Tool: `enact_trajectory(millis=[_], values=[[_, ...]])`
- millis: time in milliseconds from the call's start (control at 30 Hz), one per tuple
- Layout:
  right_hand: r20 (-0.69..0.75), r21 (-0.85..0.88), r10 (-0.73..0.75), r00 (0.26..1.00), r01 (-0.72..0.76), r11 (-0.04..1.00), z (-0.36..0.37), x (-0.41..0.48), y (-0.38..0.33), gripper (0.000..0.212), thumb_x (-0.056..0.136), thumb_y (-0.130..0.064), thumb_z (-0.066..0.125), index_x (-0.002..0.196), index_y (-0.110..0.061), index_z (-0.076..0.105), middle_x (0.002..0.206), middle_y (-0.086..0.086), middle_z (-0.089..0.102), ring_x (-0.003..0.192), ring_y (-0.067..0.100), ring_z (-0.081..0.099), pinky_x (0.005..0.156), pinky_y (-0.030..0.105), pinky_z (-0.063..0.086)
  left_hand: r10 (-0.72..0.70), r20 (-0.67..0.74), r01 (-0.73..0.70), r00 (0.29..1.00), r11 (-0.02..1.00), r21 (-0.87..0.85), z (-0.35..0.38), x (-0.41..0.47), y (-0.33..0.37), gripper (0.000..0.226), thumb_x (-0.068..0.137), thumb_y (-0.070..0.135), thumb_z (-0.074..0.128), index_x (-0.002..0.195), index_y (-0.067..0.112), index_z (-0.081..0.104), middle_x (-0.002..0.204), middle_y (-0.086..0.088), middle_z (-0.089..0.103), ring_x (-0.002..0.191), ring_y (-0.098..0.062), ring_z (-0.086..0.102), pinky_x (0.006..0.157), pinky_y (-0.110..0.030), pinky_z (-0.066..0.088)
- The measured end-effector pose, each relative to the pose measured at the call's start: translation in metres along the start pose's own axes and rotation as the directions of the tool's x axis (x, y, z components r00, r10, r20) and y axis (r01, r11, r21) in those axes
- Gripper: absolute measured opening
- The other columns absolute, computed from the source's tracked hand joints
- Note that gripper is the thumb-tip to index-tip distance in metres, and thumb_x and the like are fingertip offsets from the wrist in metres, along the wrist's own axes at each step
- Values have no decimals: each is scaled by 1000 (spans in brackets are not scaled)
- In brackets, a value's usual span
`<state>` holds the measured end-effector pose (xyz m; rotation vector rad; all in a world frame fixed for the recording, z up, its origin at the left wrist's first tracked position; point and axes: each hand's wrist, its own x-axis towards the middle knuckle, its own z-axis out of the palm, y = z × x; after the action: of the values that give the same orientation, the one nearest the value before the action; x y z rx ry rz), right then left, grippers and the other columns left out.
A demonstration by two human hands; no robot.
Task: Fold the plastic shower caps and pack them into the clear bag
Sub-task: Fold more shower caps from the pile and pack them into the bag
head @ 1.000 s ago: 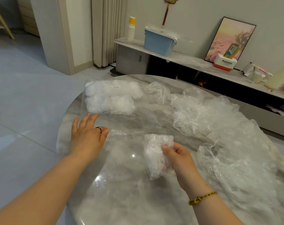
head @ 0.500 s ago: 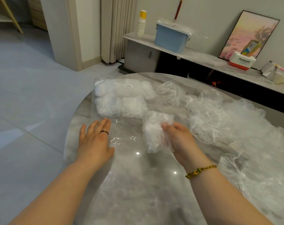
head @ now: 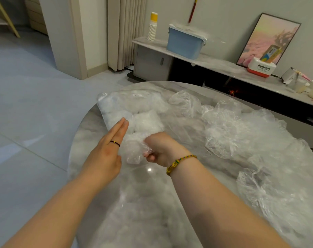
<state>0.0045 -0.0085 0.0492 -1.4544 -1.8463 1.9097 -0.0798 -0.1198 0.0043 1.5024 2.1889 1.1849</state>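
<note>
Head view: the right hand (head: 162, 149) had its fingers (head: 150, 156) clamped on a folded cap (head: 134, 149), held at the near end of the bag (head: 134, 106). The bag lay on the bench (head: 87, 133) at 12 o'clock from the hands, with white bundles inside. The left hand (head: 105, 154), fingers straight and together, lay against the bag at 10 o'clock of the cap. Loose caps (head: 241, 133) sprawled at 2 o'clock. Packing looked to be the step in hand. Next, the cap likely needed pushing through the bag's mouth while the left hand held it open.
</note>
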Motion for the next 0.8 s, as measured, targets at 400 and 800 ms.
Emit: enact_trajectory(millis=[400,800], values=[[-486,553,28,873,283,784,3,65,-11,36,94,5,31,126,-1,48,122,22,55,105,34,56,91,41,46,63,24,-62,998,997,-38,-9,-4,-9,92,80,-16,45,124,52,0,116,65,-16,124,-12,41,73,5,29],[-322,-437,-297,899,137,889,-18,103,-22,14,95,-8,31,93,-9,45,124,20,49,113,32,46,84,30,35,28,48,-30,998,999,29,-7,4,-22,91,81,-16,39,122,50,-9,110,63,-27,116,30,2,78,9,22]])
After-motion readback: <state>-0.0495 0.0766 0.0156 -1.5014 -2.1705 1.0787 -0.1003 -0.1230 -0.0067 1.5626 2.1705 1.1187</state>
